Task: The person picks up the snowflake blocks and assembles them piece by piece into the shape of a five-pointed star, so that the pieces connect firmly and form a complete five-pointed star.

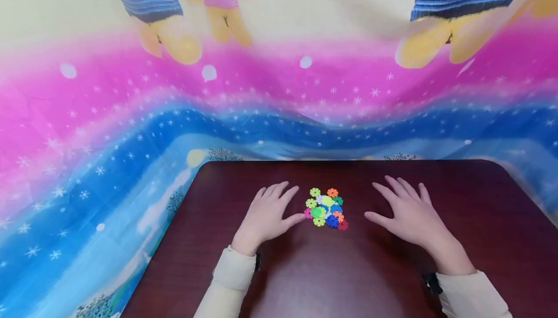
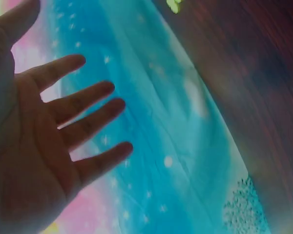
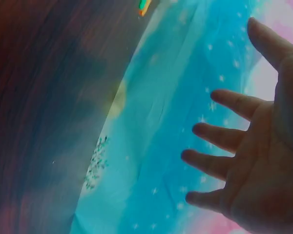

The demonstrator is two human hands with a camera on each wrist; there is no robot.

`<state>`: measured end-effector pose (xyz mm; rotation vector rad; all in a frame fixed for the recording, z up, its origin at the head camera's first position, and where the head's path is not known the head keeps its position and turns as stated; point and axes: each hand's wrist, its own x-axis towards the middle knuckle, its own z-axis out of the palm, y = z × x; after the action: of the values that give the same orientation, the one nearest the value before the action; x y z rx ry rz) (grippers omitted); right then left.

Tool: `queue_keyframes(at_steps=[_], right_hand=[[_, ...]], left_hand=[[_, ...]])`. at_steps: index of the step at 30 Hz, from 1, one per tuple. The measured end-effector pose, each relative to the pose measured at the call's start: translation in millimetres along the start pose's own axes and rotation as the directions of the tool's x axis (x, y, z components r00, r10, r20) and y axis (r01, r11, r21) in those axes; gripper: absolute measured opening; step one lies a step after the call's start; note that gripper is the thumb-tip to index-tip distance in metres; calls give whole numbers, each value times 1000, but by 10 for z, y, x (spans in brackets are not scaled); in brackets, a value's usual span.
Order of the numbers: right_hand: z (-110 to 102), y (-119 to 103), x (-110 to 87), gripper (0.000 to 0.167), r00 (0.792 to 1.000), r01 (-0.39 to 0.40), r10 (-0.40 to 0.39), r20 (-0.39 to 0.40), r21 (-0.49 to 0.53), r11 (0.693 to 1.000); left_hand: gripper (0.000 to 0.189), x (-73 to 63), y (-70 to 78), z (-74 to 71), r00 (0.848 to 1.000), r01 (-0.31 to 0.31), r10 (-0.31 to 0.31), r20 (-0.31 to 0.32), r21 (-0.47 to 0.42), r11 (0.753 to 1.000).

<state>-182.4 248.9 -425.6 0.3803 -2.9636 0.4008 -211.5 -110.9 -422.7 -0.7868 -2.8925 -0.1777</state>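
A small heap of colourful plastic snowflake discs [image 1: 327,201], in yellow-green, orange, blue, pink, white and red, lies on the dark table. To the left of the heap is my left hand [image 1: 270,214], fingers spread and holding nothing; its thumb tip comes close to the pink disc [image 1: 308,213]. My right hand [image 1: 410,211] is on the heap's other side, a wider gap away, also spread and bare. Both palms show in the wrist views, the left palm [image 2: 34,146] and the right palm [image 3: 263,161], with fingers apart. Only slivers of discs appear at the wrist views' top edges.
The reddish-brown table [image 1: 322,279] has rounded far corners. Behind and beside it hangs a pink and blue cloth [image 1: 270,90] printed with bears and snowflakes. Dark straps [image 1: 432,283] sit at the cuffs of both pale sleeves [image 1: 472,294].
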Motion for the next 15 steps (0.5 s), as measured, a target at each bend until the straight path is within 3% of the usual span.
queue_keyframes(at_steps=[3,7,10,15], right_hand=[[10,-77,75,79,997,82,-82,-14,-34,996],[73,-175,206,58,981,193,-193,5,-31,981],[158,-248,319,47,969,239,-239,69,6,971],[343,-350,477,41,942,284,-284,176,26,958]], left_hand=[[69,116,18,24,996,-82,83,-15,50,995],[50,321,31,87,979,-200,202,-3,108,974],[42,484,47,156,964,-264,261,43,121,957],[39,709,101,297,946,-302,282,162,119,946]])
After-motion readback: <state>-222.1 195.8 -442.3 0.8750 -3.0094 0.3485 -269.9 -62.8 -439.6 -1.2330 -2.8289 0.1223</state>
